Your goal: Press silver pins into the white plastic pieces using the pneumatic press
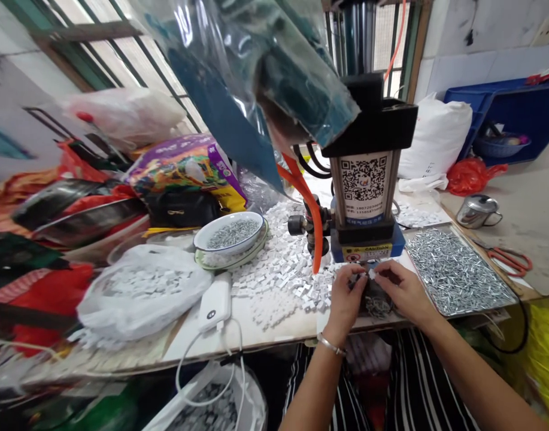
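Under the head of a pneumatic press [364, 191], both hands meet close together. The fingers of my left hand [348, 293] are pinched at the press base, on something too small to make out. My right hand [402, 290] pinches a small white piece beside them. Small metal parts [378, 306] lie between and below the hands. To the left spreads a pile of white plastic pieces [296, 269]. A metal tray of silver pins [458, 269] lies right of my right hand.
A bowl of pins [233, 233], a white power bank [215, 302] with a cable and a bag of white pieces [143, 284] are on the left. Red-handled scissors [510, 260] and a metal cup [478, 211] are at right. An orange hose [318, 233] hangs beside the press.
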`<action>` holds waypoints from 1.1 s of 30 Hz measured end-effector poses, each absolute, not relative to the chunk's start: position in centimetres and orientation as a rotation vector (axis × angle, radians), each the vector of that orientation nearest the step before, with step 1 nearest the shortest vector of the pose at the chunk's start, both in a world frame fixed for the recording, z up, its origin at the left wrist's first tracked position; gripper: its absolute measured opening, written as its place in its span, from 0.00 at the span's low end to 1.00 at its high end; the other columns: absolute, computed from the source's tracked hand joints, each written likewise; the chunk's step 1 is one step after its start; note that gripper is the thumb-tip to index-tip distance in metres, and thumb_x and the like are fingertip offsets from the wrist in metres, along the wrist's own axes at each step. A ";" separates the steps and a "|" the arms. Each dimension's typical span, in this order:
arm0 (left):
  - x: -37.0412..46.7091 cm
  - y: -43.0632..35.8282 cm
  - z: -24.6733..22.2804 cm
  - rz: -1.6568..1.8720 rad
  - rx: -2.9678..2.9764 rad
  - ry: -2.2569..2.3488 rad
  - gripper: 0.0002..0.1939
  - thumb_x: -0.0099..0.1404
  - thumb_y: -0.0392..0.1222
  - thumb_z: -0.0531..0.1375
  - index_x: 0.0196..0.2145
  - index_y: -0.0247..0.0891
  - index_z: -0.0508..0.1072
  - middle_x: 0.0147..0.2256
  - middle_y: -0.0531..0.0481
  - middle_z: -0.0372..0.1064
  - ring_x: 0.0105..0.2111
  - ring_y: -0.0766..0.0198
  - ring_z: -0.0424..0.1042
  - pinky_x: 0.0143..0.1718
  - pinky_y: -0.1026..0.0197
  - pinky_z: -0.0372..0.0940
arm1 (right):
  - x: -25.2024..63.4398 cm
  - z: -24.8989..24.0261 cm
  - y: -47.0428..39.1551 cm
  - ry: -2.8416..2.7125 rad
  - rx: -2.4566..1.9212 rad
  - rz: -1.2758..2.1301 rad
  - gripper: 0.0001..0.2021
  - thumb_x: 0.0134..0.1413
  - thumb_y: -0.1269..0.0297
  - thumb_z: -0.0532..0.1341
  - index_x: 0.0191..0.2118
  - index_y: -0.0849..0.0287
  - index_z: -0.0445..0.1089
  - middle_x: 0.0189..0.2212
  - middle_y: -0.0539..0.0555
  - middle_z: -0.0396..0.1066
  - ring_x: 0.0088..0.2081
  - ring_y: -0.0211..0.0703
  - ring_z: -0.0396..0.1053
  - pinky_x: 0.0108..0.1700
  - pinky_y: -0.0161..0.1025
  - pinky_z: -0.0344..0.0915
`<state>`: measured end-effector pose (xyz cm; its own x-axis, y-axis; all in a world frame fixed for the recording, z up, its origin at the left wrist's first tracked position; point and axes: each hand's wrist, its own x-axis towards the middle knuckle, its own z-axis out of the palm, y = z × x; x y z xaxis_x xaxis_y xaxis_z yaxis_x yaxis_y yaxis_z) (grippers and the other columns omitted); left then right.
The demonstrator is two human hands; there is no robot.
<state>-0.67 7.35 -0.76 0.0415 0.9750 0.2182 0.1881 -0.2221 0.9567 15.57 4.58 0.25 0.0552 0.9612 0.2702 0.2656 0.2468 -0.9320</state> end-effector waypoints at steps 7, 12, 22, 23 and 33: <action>-0.2 8.0 -2.5 1.212 1.228 1.006 0.12 0.58 0.48 0.68 0.36 0.39 0.76 0.34 0.51 0.75 0.37 0.61 0.72 0.43 0.59 0.64 | 14.1 -1.1 6.3 -1.439 -1.261 0.697 0.10 0.59 0.59 0.60 0.41 0.56 0.75 0.36 0.53 0.77 0.35 0.44 0.72 0.39 0.40 0.69; -0.3 8.0 -2.2 1.205 1.149 0.945 0.16 0.56 0.51 0.71 0.35 0.38 0.76 0.34 0.51 0.76 0.37 0.61 0.72 0.44 0.59 0.65 | 14.1 -1.1 6.6 -1.551 -1.244 0.538 0.08 0.61 0.62 0.59 0.41 0.56 0.75 0.36 0.54 0.77 0.36 0.45 0.73 0.41 0.42 0.70; -0.3 7.9 -2.7 1.265 1.155 0.851 0.15 0.58 0.48 0.69 0.40 0.39 0.76 0.39 0.49 0.76 0.43 0.59 0.73 0.50 0.57 0.66 | 14.2 -0.5 6.7 -1.920 -1.069 0.220 0.13 0.68 0.70 0.53 0.44 0.55 0.76 0.39 0.57 0.74 0.42 0.48 0.71 0.44 0.44 0.71; -0.3 7.8 -2.8 1.281 1.146 0.835 0.17 0.58 0.48 0.69 0.43 0.40 0.76 0.42 0.48 0.76 0.46 0.57 0.73 0.53 0.55 0.65 | 14.3 -0.5 6.7 -1.920 -1.058 0.224 0.12 0.68 0.70 0.54 0.44 0.56 0.76 0.40 0.57 0.74 0.42 0.47 0.71 0.45 0.44 0.71; 0.3 8.2 -2.2 1.261 1.275 0.936 0.11 0.60 0.48 0.66 0.38 0.40 0.76 0.38 0.48 0.79 0.42 0.57 0.75 0.51 0.54 0.66 | 16.9 -1.0 5.4 -1.831 -1.105 0.406 0.16 0.64 0.71 0.56 0.53 0.53 0.74 0.47 0.57 0.71 0.50 0.47 0.69 0.53 0.48 0.69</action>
<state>0.32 8.18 -2.17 0.1335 0.9798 0.1486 -0.1413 -0.1296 0.9814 16.88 5.43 -1.02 -0.1650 0.8235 0.5428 0.5164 0.5410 -0.6638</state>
